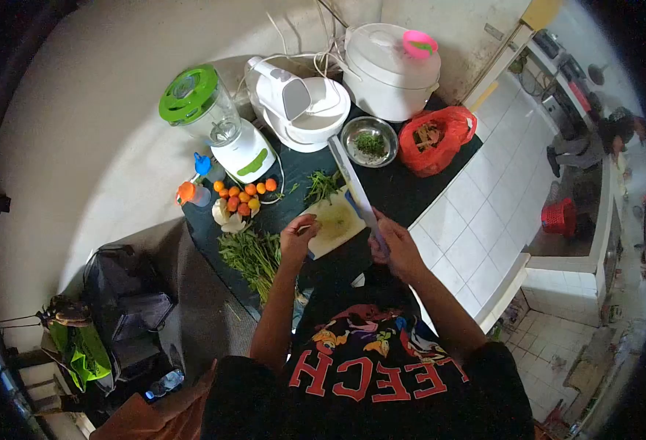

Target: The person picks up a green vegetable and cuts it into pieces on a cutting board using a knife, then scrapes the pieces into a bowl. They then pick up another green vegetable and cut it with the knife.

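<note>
My right hand [395, 246] is wrapped round the handle of a large knife [353, 180]. Its broad blade points up and away from me, over the right side of the white cutting board [330, 233]. At the board's left edge is my left hand [298, 236], its fingers half curled and apart, with nothing visible in them. Wet green smears mark the board's surface. Cut green sprigs [323, 185] lie at its far edge. A leafy bunch of greens [249, 257] rests left of my left hand.
Behind the board stand a steel bowl of chopped greens [370, 144], a red plastic bag [433, 143], a stand mixer [293, 103], a blender [238, 147] and a white rice cooker [392, 70]. Small orange fruits [243, 196] sit at the left. A person [594, 143] is far right.
</note>
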`<state>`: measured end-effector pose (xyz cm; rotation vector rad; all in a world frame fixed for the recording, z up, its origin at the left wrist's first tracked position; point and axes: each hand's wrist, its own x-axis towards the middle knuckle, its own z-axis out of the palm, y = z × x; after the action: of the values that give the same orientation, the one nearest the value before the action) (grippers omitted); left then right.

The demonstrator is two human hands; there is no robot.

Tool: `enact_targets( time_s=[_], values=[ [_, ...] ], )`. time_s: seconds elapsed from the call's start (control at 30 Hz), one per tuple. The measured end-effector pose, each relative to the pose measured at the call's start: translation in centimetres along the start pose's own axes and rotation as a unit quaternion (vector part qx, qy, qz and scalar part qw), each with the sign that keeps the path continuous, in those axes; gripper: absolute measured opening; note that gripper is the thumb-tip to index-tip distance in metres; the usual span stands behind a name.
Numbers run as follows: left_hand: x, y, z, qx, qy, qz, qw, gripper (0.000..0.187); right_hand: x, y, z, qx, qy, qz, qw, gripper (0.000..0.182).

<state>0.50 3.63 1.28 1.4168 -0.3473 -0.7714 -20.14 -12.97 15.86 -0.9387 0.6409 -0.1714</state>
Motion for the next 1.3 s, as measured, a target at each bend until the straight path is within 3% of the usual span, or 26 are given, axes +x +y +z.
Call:
enact_targets(
  time_s=[0.13, 0.2, 0.33, 0.43, 0.5, 0.7, 0.83, 0.9, 0.93, 1.03, 1.3],
  values=[
    [1.0, -4.6, -0.4, 0.118, 0.114, 0.048, 0.985, 0.021, 2.1, 3.1, -3.5, -0.076, -0.010, 0.020, 0.997, 0.058],
    [1.2, -5.5, -0.2, 0.293, 0.199, 0.156, 0.922, 0.022, 2.4, 4.9, -4.5, -0.207, 0.033, 0.059, 0.976, 0.054],
    [1.3, -5.5, -0.3, 0.326, 0.208, 0.152, 0.910, 0.021, 3.5, 10.6, -8.5, -0.317, 0.020, 0.037, 0.947, 0.052],
    [1.1, -5.7, -0.9, 0.412, 0.211, 0.159, 0.872, 0.017, 3.3, 12.6, -10.1, -0.395, -0.004, 0.052, 0.917, 0.052],
    [0.7, -5.5, -1.1, 0.468, 0.193, 0.113, 0.855, 0.013, 3.1, 13.3, -10.8, -0.445, -0.015, 0.033, 0.895, 0.052],
    [0.4, -5.3, -1.8, 0.485, 0.253, 0.151, 0.823, 0.013, 4.3, 12.0, -12.6, -0.494, -0.028, 0.004, 0.869, 0.052],
    [0.9, -4.6, -2.1, 0.447, 0.241, 0.199, 0.838, 0.012, 6.7, 10.5, -13.7, -0.530, -0.052, 0.007, 0.846, 0.051],
    [0.6, -4.6, -1.0, 0.436, 0.189, 0.225, 0.851, 0.010, 7.7, 11.0, -14.3, -0.533, -0.038, 0.018, 0.845, 0.052],
    [0.4, -4.7, -0.4, 0.436, 0.188, 0.224, 0.851, 0.010, 8.0, 11.8, -14.5, -0.510, -0.012, -0.032, 0.859, 0.053],
    [0.4, -5.7, 1.6, 0.473, 0.141, 0.262, 0.829, 0.011, 8.2, 11.8, -14.3, -0.480, 0.017, -0.050, 0.876, 0.054],
    [0.6, -4.1, 4.2, 0.620, 0.022, 0.206, 0.757, 0.016, 3.6, 11.1, -10.6, -0.496, 0.077, -0.059, 0.863, 0.048]
  ],
)
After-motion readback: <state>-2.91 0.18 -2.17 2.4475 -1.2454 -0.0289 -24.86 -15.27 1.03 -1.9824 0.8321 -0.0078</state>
